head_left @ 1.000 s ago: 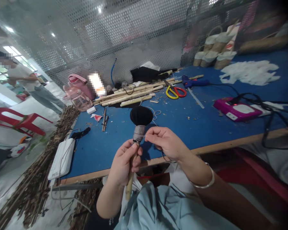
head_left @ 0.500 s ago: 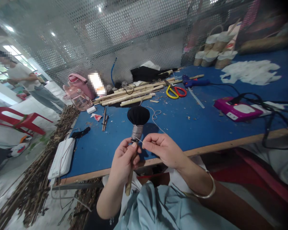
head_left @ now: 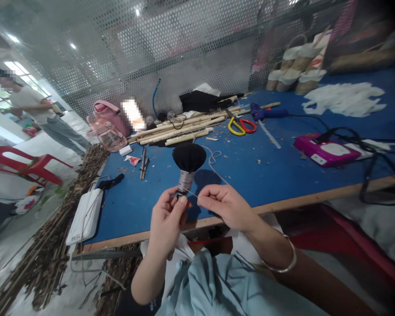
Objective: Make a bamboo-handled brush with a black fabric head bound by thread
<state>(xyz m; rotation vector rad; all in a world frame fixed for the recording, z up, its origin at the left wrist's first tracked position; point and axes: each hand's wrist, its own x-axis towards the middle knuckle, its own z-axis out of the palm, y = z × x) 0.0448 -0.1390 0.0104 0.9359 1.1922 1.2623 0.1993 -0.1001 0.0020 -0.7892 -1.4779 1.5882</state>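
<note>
My left hand (head_left: 167,215) is closed round the lower part of a stick with a padded black cloth head (head_left: 189,157). Most of the stick is hidden by the fingers and palm. Below the rounded head, grey string (head_left: 185,179) is wound in tight turns round the neck, with dark cloth showing at its lower end. From there a length of string (head_left: 193,194) runs taut to my right hand (head_left: 228,206), which pinches it between thumb and forefinger. Its loose part curls on the blue table behind the right hand.
Bamboo sticks (head_left: 184,127), scissors (head_left: 237,127) and a blue glue gun (head_left: 270,113) lie toward the back. A purple power box (head_left: 325,150) with cables is on the right, a white power bank (head_left: 84,217) at the left edge. Another person (head_left: 36,105) stands far left.
The black head has tilted and risen slightly, its neck shifting a little left. My right hand has moved slightly right, drawing the string out longer from the neck.
</note>
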